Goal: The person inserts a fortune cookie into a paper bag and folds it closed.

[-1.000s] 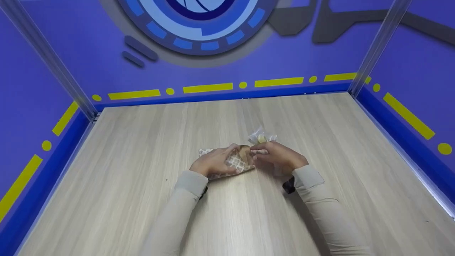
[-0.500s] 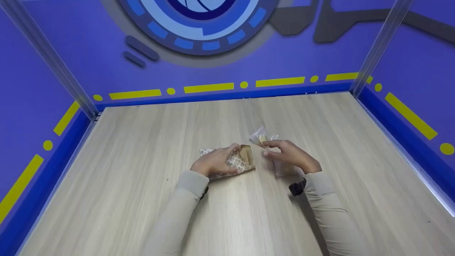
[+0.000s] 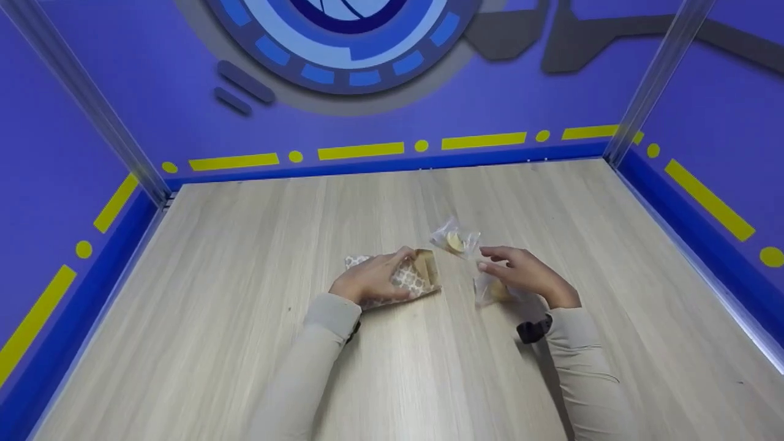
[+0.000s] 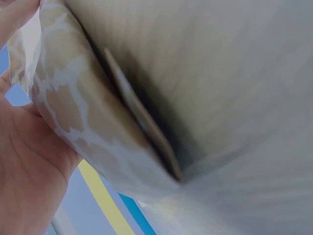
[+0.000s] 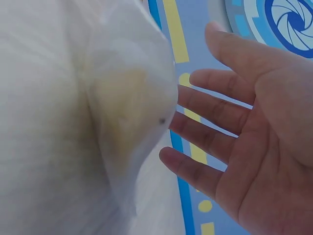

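My left hand (image 3: 367, 278) holds a brown-and-white patterned paper bag (image 3: 414, 282) lying on the table, thumb and fingers around its sides. The bag's brown mouth faces right and gapes. In the left wrist view the patterned bag (image 4: 63, 103) lies against the palm. To the right, my right hand (image 3: 523, 271) hovers with nothing in it, its fingers spread. Beneath it lies a clear plastic packet (image 3: 488, 293) with something yellowish inside, partly hidden by the hand. Just behind is another clear packet (image 3: 463, 244) containing a pale yellow piece. The right wrist view shows a packet (image 5: 129, 98) near the fingertips.
A light wood table (image 3: 214, 306) carries everything. Blue-purple panels (image 3: 367, 122) with yellow markings enclose it at the back and both sides. Metal posts (image 3: 649, 79) stand at the rear corners.
My right hand has drawn away from the bag's mouth, moving right past the back packet to above the nearer one. The left hand and bag have stayed in place.
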{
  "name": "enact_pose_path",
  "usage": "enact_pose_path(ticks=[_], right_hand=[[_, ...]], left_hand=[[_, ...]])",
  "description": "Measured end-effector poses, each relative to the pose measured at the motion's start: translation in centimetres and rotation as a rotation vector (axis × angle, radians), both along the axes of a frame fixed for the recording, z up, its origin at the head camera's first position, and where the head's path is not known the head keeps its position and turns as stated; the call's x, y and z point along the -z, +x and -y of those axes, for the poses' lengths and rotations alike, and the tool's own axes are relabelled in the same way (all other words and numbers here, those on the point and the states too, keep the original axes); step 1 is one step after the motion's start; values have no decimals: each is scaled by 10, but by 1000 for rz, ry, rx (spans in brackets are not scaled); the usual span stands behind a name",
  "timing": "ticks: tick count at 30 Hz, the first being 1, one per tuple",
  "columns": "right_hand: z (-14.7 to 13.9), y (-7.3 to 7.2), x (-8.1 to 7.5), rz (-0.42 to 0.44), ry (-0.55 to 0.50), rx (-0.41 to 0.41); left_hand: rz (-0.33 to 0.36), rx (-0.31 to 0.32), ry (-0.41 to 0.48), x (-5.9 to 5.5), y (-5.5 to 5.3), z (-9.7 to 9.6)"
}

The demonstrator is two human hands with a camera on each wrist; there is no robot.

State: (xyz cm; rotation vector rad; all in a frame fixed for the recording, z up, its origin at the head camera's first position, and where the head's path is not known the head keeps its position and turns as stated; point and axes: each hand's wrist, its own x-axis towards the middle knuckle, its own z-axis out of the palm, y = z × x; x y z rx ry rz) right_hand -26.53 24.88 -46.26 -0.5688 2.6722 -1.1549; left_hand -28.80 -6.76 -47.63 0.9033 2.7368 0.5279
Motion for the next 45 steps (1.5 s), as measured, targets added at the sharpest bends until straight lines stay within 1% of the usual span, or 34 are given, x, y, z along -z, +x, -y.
enact_pose_path(ticks=[6, 9, 13, 17, 19, 22, 26, 31, 39, 45], right_hand=[[-12, 5, 4, 17, -1, 25], [-17, 7, 3, 22, 20, 31], [-24, 10, -1, 32, 45, -6], [-30, 14, -2, 96, 43, -32], [-32, 14, -2, 116, 59, -43], [-35, 16, -2, 121, 75, -56], [-37, 17, -3, 115, 63, -61], [-36, 17, -2, 118, 51, -44], [-32, 16, -2, 110, 115, 22], [-30, 15, -3, 85, 113, 42]], left_hand=[[2, 5, 9, 0, 0, -1], [1, 2, 9, 0, 1, -2], [-6, 0, 13, -1, 2, -1], [-12, 1, 18, -1, 3, -1], [-15, 3, 13, -1, 2, -2], [-22, 12, 9, 0, 1, -2], [-27, 16, 13, -1, 0, -2], [-18, 9, 11, 0, 0, -2], [-14, -6, 2, 2, 2, -1], [-11, -4, 10, 1, 1, -1]])
